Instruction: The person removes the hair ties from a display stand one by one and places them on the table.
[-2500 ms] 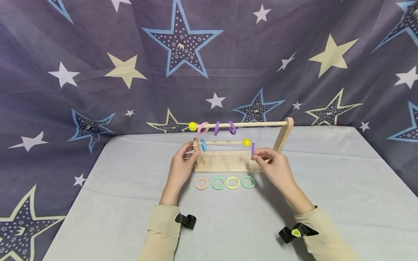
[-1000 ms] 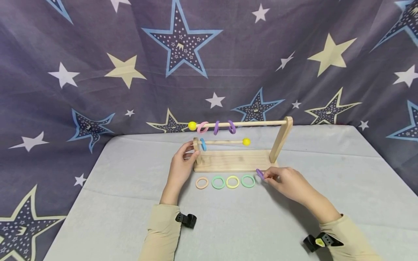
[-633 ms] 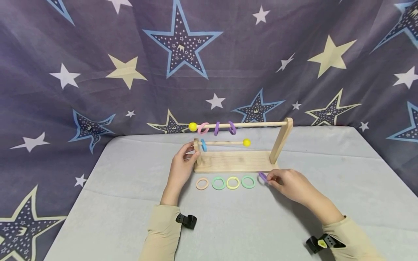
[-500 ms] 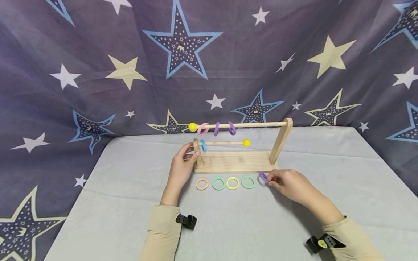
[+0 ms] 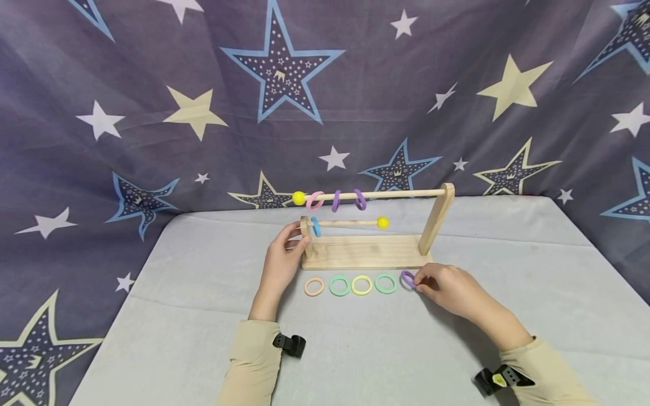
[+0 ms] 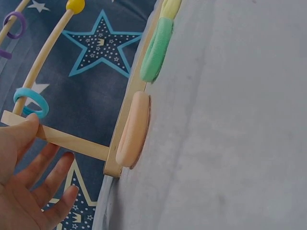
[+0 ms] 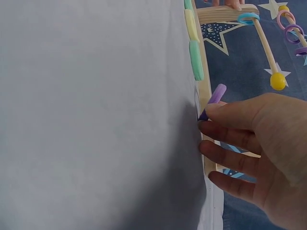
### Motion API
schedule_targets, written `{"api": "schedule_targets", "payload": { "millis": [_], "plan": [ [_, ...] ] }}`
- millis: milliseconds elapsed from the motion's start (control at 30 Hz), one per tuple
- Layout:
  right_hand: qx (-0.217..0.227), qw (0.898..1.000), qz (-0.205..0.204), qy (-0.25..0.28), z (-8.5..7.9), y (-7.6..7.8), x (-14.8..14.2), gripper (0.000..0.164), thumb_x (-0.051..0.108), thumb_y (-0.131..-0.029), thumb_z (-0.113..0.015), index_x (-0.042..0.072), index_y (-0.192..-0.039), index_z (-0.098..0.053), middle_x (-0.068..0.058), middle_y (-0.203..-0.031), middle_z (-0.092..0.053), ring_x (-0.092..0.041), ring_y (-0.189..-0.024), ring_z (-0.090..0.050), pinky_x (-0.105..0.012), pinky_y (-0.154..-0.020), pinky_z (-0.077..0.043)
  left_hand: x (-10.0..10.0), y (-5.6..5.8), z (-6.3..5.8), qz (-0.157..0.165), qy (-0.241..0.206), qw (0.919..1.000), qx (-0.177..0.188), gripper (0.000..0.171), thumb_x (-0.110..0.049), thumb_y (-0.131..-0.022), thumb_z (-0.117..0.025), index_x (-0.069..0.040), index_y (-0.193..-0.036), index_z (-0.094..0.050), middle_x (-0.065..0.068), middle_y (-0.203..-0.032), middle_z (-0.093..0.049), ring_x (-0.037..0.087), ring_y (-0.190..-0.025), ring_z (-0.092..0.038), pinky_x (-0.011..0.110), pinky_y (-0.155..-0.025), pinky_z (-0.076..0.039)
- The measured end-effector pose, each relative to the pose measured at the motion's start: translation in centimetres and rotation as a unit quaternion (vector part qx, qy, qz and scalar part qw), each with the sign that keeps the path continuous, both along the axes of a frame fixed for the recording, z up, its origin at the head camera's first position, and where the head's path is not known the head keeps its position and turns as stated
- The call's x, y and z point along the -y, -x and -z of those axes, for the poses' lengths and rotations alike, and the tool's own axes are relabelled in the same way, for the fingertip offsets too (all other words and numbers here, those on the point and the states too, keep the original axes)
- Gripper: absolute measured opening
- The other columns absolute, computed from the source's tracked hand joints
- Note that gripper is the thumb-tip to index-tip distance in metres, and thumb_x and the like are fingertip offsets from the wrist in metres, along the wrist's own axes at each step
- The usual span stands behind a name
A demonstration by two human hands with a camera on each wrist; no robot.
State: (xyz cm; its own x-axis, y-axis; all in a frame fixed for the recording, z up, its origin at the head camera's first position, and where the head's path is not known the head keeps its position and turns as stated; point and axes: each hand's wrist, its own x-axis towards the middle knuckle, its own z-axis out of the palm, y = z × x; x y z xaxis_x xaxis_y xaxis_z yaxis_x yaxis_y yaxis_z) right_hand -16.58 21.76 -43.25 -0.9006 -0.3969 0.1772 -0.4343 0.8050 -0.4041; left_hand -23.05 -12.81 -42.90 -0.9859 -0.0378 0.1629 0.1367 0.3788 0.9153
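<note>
In the head view my left hand [image 5: 284, 251] grips the short left post [image 6: 72, 142] of a wooden stand [image 5: 365, 254], thumb on one side and fingers on the other. My right hand [image 5: 452, 287] pinches a purple hair tie [image 5: 408, 279] between thumb and fingertips, low in front of the stand's right end. In the right wrist view that purple hair tie [image 7: 217, 98] is seen edge-on, tilted. Left of it lies a row on the cloth: a green hair tie [image 5: 386, 291], a yellow one [image 5: 362, 294], another green one [image 5: 339, 294] and a peach one [image 5: 314, 294].
The stand's upper rod [image 5: 406, 193] carries a pink hair tie [image 5: 314, 207] and two purple ones. A blue hair tie [image 5: 316, 226] hangs on the lower rod [image 5: 350, 223]. Yellow balls cap both rods. A star-patterned curtain [image 5: 213, 152] rises behind the grey cloth [image 5: 178, 338].
My right hand has come down from beside the lower rod's yellow ball to the cloth, carrying the purple hair tie, which now lies flatter at the row's right end. My left hand stays put.
</note>
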Motion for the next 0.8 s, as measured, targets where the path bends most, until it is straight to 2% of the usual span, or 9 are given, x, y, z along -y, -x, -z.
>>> {"api": "schedule_targets", "payload": {
  "millis": [300, 800],
  "plan": [
    [0.003, 1.000, 0.006, 0.008, 0.08, -0.05, 0.03, 0.014, 0.007, -0.084, -0.078, 0.019, -0.086, -0.070, 0.011, -0.080, -0.063, -0.005, -0.072, -0.057, -0.033, -0.064, -0.049, 0.02, 0.03, 0.11, -0.001, 0.003, 0.9999, -0.010, 0.044, -0.022, -0.096, -0.067, -0.011, -0.138, -0.057, 0.014, -0.125, -0.064, 0.029, -0.106, -0.065, 0.043, -0.092, -0.052],
    [0.017, 1.000, 0.006, 0.021, -0.20, -0.15, -0.19, 0.011, 0.010, -0.085, -0.078, 0.018, -0.088, -0.071, 0.014, -0.079, -0.064, -0.004, -0.071, -0.058, -0.033, -0.064, -0.049, 0.01, -0.04, 0.05, 0.001, 0.005, 1.0000, -0.008, 0.045, -0.025, -0.097, -0.067, -0.012, -0.139, -0.056, 0.014, -0.127, -0.063, 0.029, -0.107, -0.064, 0.043, -0.093, -0.052]
  ]
}}
